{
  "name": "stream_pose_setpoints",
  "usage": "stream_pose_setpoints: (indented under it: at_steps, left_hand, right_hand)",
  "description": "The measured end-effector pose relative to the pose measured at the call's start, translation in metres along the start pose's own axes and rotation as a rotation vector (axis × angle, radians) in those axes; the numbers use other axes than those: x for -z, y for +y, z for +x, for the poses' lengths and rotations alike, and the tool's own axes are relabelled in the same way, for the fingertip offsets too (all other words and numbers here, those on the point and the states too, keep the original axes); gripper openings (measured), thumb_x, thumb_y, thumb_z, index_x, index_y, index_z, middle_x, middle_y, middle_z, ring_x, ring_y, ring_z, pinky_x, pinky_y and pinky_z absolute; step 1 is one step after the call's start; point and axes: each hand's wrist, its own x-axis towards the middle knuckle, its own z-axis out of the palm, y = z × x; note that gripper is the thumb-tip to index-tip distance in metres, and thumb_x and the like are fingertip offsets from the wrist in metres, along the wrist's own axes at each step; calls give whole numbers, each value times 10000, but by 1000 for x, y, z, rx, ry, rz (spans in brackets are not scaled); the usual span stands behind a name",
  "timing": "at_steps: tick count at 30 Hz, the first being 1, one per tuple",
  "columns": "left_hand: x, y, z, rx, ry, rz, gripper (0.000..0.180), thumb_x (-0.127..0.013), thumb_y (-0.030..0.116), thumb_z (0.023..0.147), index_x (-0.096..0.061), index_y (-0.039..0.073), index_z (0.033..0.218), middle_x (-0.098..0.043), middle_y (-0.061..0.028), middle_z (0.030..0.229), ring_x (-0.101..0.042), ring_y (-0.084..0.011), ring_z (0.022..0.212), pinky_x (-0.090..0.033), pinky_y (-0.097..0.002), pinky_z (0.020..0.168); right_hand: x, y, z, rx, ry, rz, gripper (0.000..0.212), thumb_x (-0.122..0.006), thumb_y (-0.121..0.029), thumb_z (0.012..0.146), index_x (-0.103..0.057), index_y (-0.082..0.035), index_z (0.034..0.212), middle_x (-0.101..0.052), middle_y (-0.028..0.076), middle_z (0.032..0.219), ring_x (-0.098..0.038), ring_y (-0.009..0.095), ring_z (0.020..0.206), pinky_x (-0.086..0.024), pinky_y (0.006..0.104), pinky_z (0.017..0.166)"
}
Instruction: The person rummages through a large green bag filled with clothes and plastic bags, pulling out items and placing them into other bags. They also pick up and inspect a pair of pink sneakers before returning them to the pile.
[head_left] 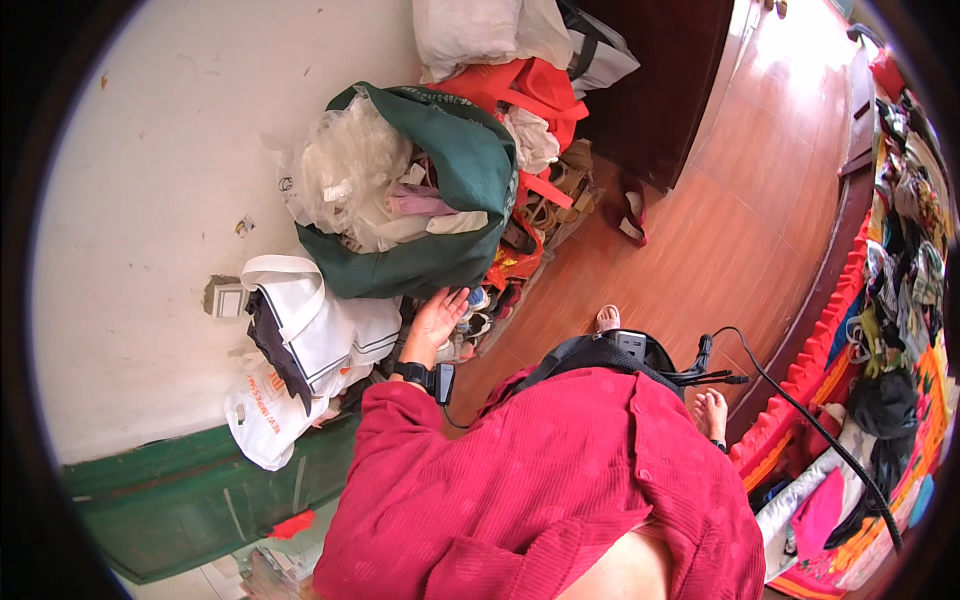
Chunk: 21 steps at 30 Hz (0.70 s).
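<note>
My left hand (436, 318) is palm up with its fingers stretched out, at the lower edge of a large dark green bag (420, 272). Whether the fingertips touch the bag cannot be made out. The bag gapes wide, and crumpled clear plastic bags (350, 165) and a pale pink cloth (418, 199) show inside. Beside that hand, a white bag with dark trim (340, 335) leans by the wall. My right hand (711, 412) hangs low beside my body, holding nothing I can see, its fingers loosely apart.
Shoes (480, 322) stand on a rack under the green bag, near red bags (545, 90). A dark door (650, 80) stands beyond. A bed heaped with clothes (885, 400) runs along the right. A black cable (820, 430) loops beside me. A light switch (230, 300) is on the wall.
</note>
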Motion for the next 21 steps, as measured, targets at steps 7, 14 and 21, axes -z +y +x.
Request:
stream_pose_setpoints:
  at_steps: [7,14,21]
  left_hand:
    - [0,-6,-3,-33,143,-29,214,-624,146,893,-591,44,1079,-626,-113,1135,-596,-257,1091,-488,-387,914]
    - [-50,-20,-29,-146,379,-25,202,-601,130,900,-581,35,1077,-639,-112,1087,-624,-242,1008,-506,-379,872]
    - [-161,-19,-73,-787,931,1105,385,-601,83,857,-492,33,1223,-630,-103,1058,-641,-231,910,-524,-325,720]
  right_hand:
    - [3,-42,30,-92,-6,2,296,-486,-176,958,-482,-66,1232,-661,91,941,-622,149,711,-524,270,589]
    - [14,-112,75,-72,-119,-63,262,-485,-184,953,-500,-86,1196,-653,76,898,-601,143,675,-510,277,576]
    - [46,-192,138,-21,-161,-184,268,-500,-203,945,-530,-94,1187,-656,71,891,-606,149,680,-521,291,602]
